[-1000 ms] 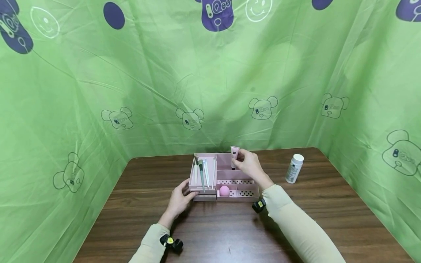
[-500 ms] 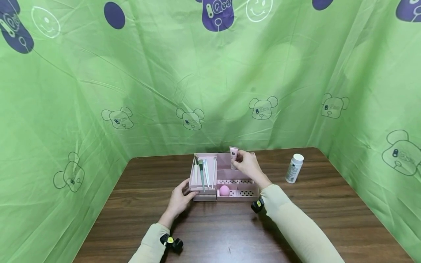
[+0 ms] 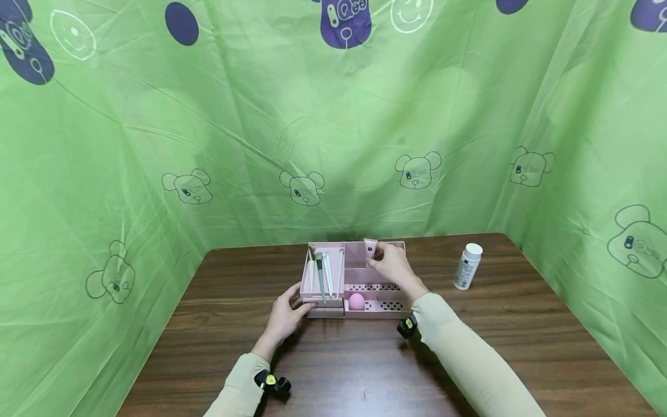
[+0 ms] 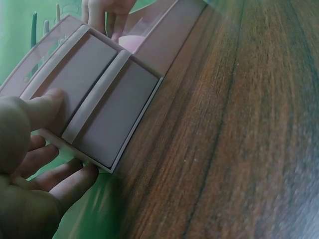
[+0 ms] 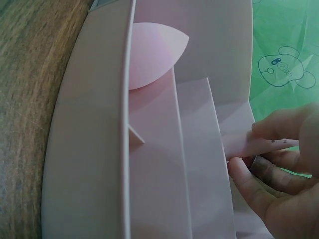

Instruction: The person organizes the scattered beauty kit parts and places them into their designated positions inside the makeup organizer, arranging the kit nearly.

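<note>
My right hand (image 3: 392, 265) pinches a small pink squeeze tube (image 3: 370, 248) between thumb and fingertips. The tube stands upright, its lower part down inside the rear compartment of a pink makeup organizer (image 3: 377, 315). In the right wrist view the tube (image 5: 244, 145) shows between the fingers behind the dividers. My left hand (image 3: 283, 318) holds the organizer's left front corner. In the left wrist view its thumb lies on a drawer front (image 4: 82, 74) and its fingers against the side. Several makeup brushes (image 3: 320, 275) lie in the organizer's top left tray. A pink makeup sponge (image 3: 356, 302) sits in a front compartment.
A white bottle (image 3: 468, 266) with a white cap stands on the brown wooden table (image 3: 344, 370), right of the organizer. Green printed cloth (image 3: 359, 127) hangs behind and on both sides of the table.
My right hand has lowered the tube further into the organizer's rear compartment, slightly to the left. The left hand stays at the organizer's corner.
</note>
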{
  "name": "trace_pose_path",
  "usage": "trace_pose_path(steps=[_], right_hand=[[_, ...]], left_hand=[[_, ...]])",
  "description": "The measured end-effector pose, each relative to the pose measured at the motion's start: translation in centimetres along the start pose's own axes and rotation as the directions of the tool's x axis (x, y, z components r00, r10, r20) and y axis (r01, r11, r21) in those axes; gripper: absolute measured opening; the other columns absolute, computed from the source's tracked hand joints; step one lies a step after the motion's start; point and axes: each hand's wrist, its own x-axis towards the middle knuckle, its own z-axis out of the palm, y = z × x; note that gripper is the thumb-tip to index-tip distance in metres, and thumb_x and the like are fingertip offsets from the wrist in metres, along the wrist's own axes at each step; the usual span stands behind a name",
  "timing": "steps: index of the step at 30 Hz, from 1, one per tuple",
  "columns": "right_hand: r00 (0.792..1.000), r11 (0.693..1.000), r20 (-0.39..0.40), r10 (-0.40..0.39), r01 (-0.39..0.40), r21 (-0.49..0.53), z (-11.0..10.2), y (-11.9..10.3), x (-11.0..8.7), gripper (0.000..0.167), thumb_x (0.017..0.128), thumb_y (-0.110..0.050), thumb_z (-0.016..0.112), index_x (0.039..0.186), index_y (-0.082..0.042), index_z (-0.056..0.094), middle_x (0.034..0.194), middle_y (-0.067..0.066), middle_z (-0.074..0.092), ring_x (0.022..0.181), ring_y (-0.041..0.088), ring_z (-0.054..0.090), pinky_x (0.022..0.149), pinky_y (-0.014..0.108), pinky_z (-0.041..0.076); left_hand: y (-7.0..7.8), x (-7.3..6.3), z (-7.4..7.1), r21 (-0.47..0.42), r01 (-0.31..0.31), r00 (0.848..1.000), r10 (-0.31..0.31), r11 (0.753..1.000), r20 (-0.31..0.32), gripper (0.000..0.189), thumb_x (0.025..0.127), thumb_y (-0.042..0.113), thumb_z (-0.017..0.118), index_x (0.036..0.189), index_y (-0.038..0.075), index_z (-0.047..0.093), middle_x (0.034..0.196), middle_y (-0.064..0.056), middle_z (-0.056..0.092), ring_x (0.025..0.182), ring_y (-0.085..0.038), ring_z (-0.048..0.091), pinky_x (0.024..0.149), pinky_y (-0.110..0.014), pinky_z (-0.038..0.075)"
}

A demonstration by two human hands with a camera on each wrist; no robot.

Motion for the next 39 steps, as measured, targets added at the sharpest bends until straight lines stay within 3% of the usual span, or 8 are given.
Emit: trace_pose_path(steps=[18,29,39], right_hand=[[1.000,1.000,-0.023,-0.017,0.017,0.011,0.4,0.7,0.0,0.013,0.081,-0.022,0.076,0.085,-0.013,0.068,0.081,-0.001,0.073,0.073,0.014,0.066,0.074,0.034,0.056],[1.000,0.999,-0.021,-0.006,0.007,0.053,-0.9,0.6,-0.6,0.016,0.081,-0.019,0.076,0.094,-0.012,0.069,0.088,0.001,0.074,0.078,0.014,0.068,0.076,0.034,0.057],[0.997,0.995,-0.050,-0.050,0.054,0.078,-2.5,1.3,-0.9,0.019,0.080,-0.016,0.074,0.099,-0.012,0.071,0.089,0.002,0.073,0.080,0.016,0.068,0.075,0.032,0.058]], left_hand=[[0.0,-0.2,0.1,-0.005,0.012,1.000,-0.012,1.000,-0.003,0.060,0.082,-0.001,0.074,0.136,-0.007,0.049,0.126,-0.029,0.060,0.118,-0.040,0.059,0.092,-0.033,0.055],[-0.1,-0.2,0.1,-0.008,-0.001,1.000,0.001,1.000,-0.003,0.059,0.082,-0.002,0.074,0.136,-0.007,0.050,0.125,-0.030,0.061,0.117,-0.041,0.059,0.093,-0.040,0.055],[-0.4,0.0,0.0,-0.042,0.007,1.000,-0.006,0.999,0.013,0.058,0.082,-0.002,0.074,0.135,-0.007,0.050,0.126,-0.029,0.060,0.118,-0.041,0.058,0.094,-0.041,0.054]])
